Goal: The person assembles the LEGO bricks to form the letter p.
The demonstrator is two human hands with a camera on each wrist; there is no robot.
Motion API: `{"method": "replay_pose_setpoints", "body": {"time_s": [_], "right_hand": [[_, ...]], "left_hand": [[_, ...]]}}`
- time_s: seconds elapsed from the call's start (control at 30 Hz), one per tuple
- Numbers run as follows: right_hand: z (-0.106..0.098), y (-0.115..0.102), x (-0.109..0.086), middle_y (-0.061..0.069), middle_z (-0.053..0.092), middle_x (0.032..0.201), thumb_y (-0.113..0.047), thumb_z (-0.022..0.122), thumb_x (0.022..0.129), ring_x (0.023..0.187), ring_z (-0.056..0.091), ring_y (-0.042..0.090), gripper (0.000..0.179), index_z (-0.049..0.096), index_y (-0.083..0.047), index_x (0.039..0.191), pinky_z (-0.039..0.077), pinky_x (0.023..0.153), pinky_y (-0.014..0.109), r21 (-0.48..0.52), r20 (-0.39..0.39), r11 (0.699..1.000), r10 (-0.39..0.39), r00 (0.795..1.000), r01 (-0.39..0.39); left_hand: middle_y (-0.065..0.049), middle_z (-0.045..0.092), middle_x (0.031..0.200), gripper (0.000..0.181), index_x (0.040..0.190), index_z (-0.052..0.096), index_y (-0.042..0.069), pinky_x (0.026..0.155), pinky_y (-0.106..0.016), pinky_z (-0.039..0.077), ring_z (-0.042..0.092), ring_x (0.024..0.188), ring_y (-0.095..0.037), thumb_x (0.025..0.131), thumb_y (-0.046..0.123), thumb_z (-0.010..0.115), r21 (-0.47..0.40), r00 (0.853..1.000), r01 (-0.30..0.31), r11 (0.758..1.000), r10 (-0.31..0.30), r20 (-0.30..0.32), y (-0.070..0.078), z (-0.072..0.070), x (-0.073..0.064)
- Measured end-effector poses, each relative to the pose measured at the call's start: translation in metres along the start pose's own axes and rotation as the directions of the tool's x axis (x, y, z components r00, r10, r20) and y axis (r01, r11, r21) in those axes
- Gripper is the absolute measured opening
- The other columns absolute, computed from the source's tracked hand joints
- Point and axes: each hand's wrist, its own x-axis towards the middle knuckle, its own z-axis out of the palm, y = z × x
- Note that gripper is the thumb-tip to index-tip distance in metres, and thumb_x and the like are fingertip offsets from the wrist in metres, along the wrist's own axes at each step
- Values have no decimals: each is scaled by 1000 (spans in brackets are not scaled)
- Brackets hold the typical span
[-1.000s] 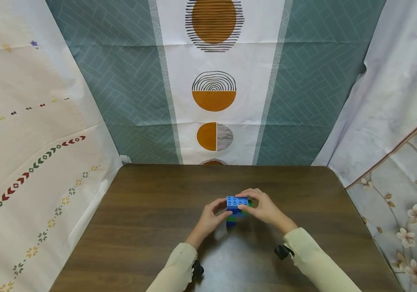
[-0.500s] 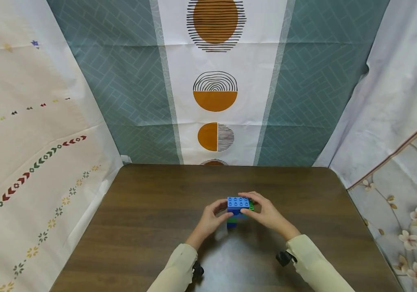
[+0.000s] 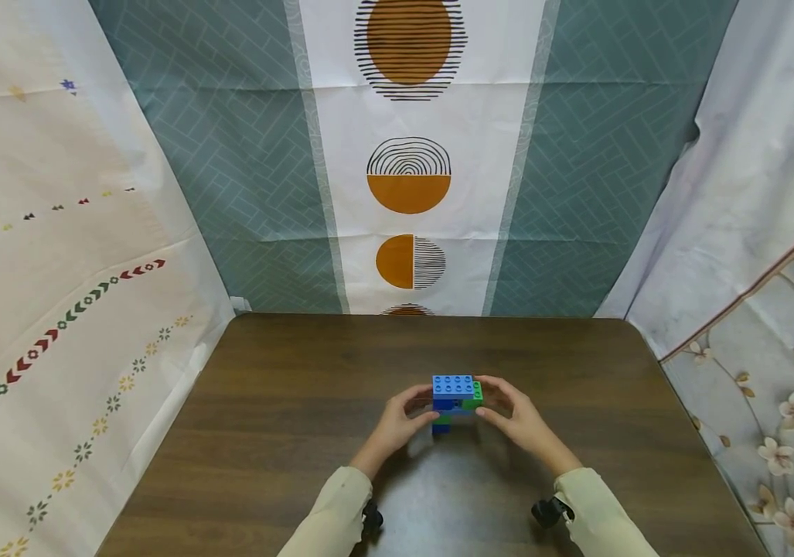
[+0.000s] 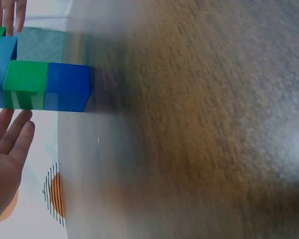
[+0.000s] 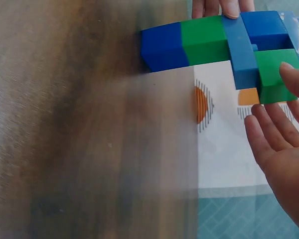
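Observation:
A tower of toy building bricks stands on the table, with a studded light blue brick (image 3: 452, 385) on top. Lower in the stack are a longer light blue brick (image 5: 241, 52), a green brick (image 5: 205, 41) and a dark blue brick (image 5: 164, 47) at the bottom. My left hand (image 3: 397, 425) grips the tower's left side, its thumb on the longer light blue brick. On the right, my right hand (image 3: 523, 422) holds a small upper green brick (image 5: 275, 74) between thumb and fingers. A dark blue brick (image 5: 264, 30) sits beside that green one, under the top brick.
The brown wooden table (image 3: 285, 464) reaches back to a patterned hanging cloth (image 3: 410, 116). Further cloths hang at the left (image 3: 56, 232) and right. A small black device (image 3: 551, 512) is worn at the right wrist.
My right hand has slid right and down, from the top light blue brick to the upper green brick, uncovering the top brick's studs. The left hand has stayed almost in place.

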Motion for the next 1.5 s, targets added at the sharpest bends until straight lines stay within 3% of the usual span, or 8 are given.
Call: {"method": "replay_pose_setpoints", "body": {"time_s": [0.27,0.53,0.8,0.87,1.03,1.17,1.5], "right_hand": [[6,6,-4,29,55,125,9,58,91,113,58,20,45,45,9,133,50,91,21,124,-37,990,-61,997,65],[11,7,-5,26,56,126,2,59,93,113,58,16,40,49,6,132,49,91,18,145,-69,989,-13,998,23],[14,8,1,26,56,125,2,61,92,111,59,11,40,50,5,131,50,90,19,168,-107,985,-26,994,44],[15,6,4,25,57,124,1,62,92,110,59,10,40,51,4,130,50,89,19,180,-117,983,-16,993,37],[13,-17,11,25,57,124,2,62,91,112,58,28,39,51,6,129,51,88,19,174,-115,984,66,991,-45],[13,-12,16,23,58,124,0,61,92,113,56,38,40,51,4,131,51,87,19,163,-118,984,96,988,-77],[17,-1,28,16,58,128,-19,63,94,112,59,23,41,55,-5,132,51,88,19,133,-148,985,129,980,-110]], "left_hand": [[-27,60,120,40,126,56,-8,95,-54,47,57,112,-42,87,-6,66,-41,1000,-27,999,27,5,-5,-3,0],[-26,62,117,40,126,56,-7,94,-47,50,60,110,-39,88,-4,66,-11,1000,-25,1000,25,-5,-6,-4,-1],[-27,63,114,38,125,56,-9,91,-46,51,60,107,-41,88,-4,65,2,999,-30,1000,30,-35,-5,-6,0],[-28,63,114,39,126,55,-10,92,-45,51,60,108,-41,88,-5,64,-15,999,-18,1000,17,-41,-5,-7,1],[-29,62,113,39,126,55,-11,90,-32,53,59,108,-40,88,-6,64,-81,998,13,997,-18,-59,-5,-10,4],[-28,63,110,38,126,55,-10,88,-27,53,59,106,-41,89,-4,64,-84,997,23,996,-29,-67,-6,-12,5],[-26,65,110,37,128,55,-9,88,-36,54,62,104,-37,93,1,61,-18,991,63,998,-64,-114,4,-16,8]]}}
